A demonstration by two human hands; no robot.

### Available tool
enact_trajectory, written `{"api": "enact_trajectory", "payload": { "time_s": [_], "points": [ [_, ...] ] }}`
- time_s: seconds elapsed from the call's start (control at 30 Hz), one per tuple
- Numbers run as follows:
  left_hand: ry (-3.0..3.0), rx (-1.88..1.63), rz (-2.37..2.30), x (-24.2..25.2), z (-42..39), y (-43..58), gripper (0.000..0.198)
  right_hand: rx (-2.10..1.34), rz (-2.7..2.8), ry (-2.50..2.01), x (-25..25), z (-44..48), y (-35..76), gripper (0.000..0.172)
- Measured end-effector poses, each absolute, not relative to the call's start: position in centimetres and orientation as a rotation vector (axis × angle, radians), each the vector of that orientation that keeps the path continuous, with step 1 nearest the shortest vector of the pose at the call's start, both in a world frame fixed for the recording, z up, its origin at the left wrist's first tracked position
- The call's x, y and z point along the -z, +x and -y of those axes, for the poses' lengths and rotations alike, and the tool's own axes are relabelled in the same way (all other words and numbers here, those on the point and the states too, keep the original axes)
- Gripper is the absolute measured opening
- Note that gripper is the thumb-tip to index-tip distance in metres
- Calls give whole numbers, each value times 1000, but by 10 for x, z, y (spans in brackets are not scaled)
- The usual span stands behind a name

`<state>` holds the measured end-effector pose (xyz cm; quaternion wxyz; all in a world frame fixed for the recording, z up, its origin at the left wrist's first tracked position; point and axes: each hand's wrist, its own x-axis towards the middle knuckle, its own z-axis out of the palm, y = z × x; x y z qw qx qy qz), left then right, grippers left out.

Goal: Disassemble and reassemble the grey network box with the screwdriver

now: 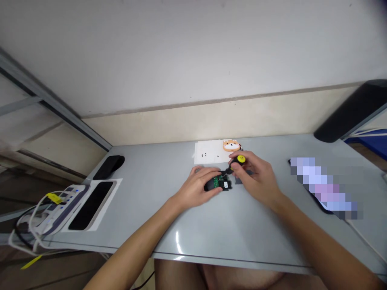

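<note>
A black computer mouse (211,184), opened up so that its green circuit board (216,180) shows, lies on the grey table. My left hand (201,185) grips it from the left, fingers along the far side and thumb along the near side. In my right hand (255,173) is a screwdriver (236,163) with a black and yellow handle, held tilted. Its tip points down into the mouse's exposed inside; whether it sits on a screw is too small to tell. A small dark flat piece (242,178) lies partly under my right hand.
Several tiny dark screws (204,155) lie on a white sheet (208,149) behind the mouse, beside a dog-faced case (231,146). Left are a phone (92,205), a power strip (63,209) with cables and a black strap-like object (109,167). A blurred-out device (325,187) lies right.
</note>
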<state>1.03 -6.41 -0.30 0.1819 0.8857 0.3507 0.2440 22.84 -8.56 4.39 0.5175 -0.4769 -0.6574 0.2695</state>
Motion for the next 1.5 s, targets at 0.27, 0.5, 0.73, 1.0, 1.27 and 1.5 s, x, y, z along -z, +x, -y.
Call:
{"api": "enact_trajectory", "payload": {
  "time_s": [0.27,0.5,0.73,1.0,1.27,1.5],
  "points": [
    [2517,-677,-997,4,64,10,40,-652,1584,-1148,-43,85,227,15],
    [2510,-686,-989,3,64,11,32,-581,1509,-1215,-49,75,217,21],
    [2523,-719,-951,4,64,10,18,-823,1540,-978,-61,53,202,10],
    [2517,-705,-965,3,65,10,18,-1180,1229,-798,-52,55,199,54],
    [2542,-709,-964,1,65,11,18,-1305,1098,-779,-54,56,202,52],
    [2513,-675,-991,2,65,10,19,-1283,1004,-755,-47,50,204,50]
  ]
}}
